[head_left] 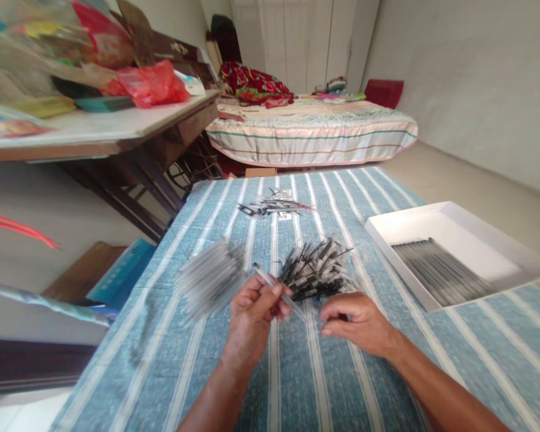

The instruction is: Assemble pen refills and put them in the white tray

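Pinched in my left hand [260, 306] is a pen [265, 275] with a clear, greyish barrel, slanting down toward the right. My right hand [357, 321] is close to the pen's lower end, its thumb and fingers curled together; whatever they hold, if anything, is hidden. Just beyond the hands lies a heap of short black-and-clear pen parts [317, 270], probably caps. To the left is a blurred stack of clear pen barrels [211, 276]. A smaller pile of thin, dark, refill-like sticks [274, 207] lies farther back.
On the right, a white open box [409, 282] contains a row of pens [441, 273]. Everything stands on a blue striped tablecloth [162, 360]. A cluttered side table [153, 123] is at the left, and a bed [315, 135] stands behind.
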The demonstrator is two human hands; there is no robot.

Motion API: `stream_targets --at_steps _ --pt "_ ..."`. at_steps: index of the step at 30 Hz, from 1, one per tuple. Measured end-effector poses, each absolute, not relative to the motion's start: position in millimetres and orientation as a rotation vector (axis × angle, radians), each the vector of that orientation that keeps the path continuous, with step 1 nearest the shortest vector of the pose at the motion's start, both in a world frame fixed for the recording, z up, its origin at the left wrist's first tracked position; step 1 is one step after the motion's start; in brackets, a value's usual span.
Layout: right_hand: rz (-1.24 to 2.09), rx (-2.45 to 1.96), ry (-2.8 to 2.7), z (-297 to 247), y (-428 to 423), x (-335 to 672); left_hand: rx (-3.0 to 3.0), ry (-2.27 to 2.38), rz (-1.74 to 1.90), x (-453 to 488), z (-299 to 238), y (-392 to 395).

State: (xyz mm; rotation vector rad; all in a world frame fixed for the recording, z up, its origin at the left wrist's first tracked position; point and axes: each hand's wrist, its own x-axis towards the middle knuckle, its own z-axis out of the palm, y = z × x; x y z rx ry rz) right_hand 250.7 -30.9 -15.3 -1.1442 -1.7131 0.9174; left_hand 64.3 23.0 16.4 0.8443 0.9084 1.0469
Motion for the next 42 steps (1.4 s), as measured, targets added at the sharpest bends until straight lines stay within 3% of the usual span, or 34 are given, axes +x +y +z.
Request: stream_targets --at_steps 10,42 --pt "1.355 -0.966 -1.232 -22 -34 248 0.810 0.890 1.087 63 14 24" --pt "1.272 -0.945 -1.186 -30 -29 242 0.810 0.887 1.145 62 13 23"
